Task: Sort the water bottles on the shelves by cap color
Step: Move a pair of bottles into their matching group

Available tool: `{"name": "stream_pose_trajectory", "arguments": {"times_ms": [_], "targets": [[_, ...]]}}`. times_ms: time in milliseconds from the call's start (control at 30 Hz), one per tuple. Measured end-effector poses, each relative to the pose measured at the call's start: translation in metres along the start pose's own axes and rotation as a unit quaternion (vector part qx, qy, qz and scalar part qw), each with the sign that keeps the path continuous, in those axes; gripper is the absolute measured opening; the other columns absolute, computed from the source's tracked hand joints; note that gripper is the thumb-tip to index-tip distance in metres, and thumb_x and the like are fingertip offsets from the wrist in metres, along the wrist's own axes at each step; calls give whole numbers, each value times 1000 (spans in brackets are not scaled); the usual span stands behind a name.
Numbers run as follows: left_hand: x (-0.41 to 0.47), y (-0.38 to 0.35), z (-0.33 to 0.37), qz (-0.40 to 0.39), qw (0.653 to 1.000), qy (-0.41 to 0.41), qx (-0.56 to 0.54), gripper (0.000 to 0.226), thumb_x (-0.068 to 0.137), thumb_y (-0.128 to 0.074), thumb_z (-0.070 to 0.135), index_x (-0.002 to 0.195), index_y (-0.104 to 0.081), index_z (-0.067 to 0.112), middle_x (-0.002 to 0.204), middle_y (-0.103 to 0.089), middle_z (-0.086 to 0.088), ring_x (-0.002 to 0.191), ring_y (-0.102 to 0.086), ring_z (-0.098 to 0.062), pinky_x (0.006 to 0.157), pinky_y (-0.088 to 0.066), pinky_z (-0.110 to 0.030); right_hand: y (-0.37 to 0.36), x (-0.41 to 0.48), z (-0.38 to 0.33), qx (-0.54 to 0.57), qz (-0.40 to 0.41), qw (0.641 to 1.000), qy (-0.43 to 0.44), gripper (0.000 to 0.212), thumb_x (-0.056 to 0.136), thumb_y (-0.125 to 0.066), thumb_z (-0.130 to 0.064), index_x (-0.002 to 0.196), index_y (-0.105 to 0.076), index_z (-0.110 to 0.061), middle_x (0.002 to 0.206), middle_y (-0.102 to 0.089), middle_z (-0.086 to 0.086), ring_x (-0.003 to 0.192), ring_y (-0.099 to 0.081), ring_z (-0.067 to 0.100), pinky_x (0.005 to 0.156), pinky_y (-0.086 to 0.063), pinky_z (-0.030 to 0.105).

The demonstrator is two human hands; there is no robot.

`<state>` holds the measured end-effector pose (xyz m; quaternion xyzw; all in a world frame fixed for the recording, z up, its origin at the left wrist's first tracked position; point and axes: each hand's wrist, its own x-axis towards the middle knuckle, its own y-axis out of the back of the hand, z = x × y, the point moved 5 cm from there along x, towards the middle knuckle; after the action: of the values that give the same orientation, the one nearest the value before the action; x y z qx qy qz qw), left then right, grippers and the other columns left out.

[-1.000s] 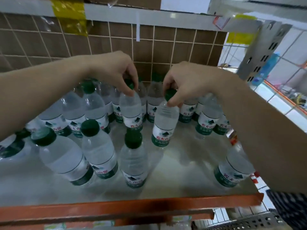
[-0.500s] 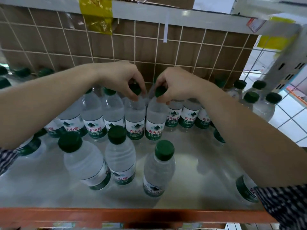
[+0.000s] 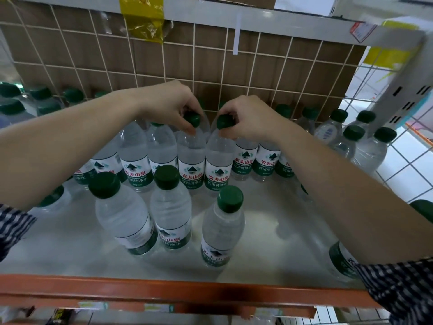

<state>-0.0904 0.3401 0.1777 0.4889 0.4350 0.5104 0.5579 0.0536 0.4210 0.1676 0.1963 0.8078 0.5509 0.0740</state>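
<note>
I watched the left hand (image 3: pixel 168 106) pinch the left cap (image 3: pixel 192 118), green, with thumb and curled fingers closed round it. The right hand (image 3: pixel 248 118) pinched the right cap (image 3: pixel 225 121), also green, the same way. Under them the left bottle (image 3: pixel 191 158) and the right bottle (image 3: pixel 219 160) stood upright and touching, labels toward me, in the middle of the back row on the white shelf (image 3: pixel 269 231). That row ran along the wire grid (image 3: pixel 234 73), which had brown cardboard (image 3: pixel 182 57) behind it. Whether either bottle was lifted off the shelf, I could not tell. Three front bottles (image 3: pixel 171 207) stood nearer me, all green-capped: two touching on the left and one apart to the right. More green-capped bottles clustered at the far right (image 3: pixel 370 148), and others showed at the far left (image 3: pixel 39 99), past the grid. One bottle (image 3: pixel 342 259) was partly hidden under the right forearm. A strip of yellow tape (image 3: pixel 143 17) hung from the shelf above. An orange lip (image 3: pixel 164 292) edged the front of the shelf. A checked sleeve (image 3: pixel 403 289) covered the right upper arm.
</note>
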Motion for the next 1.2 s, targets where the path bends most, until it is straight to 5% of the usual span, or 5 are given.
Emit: {"name": "stream_pose_trajectory", "arguments": {"times_ms": [200,500,767,1000,1200], "targets": [[-6,-3,6,10,999,28,19,44,82,-74,35,122,-66,20,105,-70,-2,89,-65,-18,83,-55,-37,-4,-6,-4,-10,15,1000,0,29,87,-72,-22,115,-67,-17,97,-65,-2,79,-64,8,63,-45,15],[-20,9,87,61,996,-44,46,36,92,-53,43,123,-63,27,117,-62,8,102,-59,-8,93,-49,-29,29,-73,0,-58,-20,998,-22,26,92,-65,-30,117,-68,-21,102,-62,-11,90,-58,6,70,-42,14],[-56,-30,153,-202,975,-81,41,78,49,-42,93,113,-57,50,98,-57,30,85,-56,10,74,-46,-8,54,-198,43,-142,-151,963,-171,21,89,-66,-41,96,-71,-22,89,-69,-9,81,-64,7,80,-56,32],[-28,-24,168,-104,982,-149,54,52,57,-48,83,83,-62,41,69,-57,23,82,-53,12,73,-41,-5,63,-251,78,-145,-97,950,-257,22,83,-73,-34,102,-65,-27,98,-63,-4,88,-59,14,77,-51,33],[-10,-24,169,-77,984,-161,30,53,63,-52,80,86,-68,36,72,-65,15,66,-62,-4,65,-52,-22,73,-253,86,-61,-17,960,-273,16,72,-84,-31,72,-70,-23,67,-69,-5,48,-65,4,50,-53,23]]}}
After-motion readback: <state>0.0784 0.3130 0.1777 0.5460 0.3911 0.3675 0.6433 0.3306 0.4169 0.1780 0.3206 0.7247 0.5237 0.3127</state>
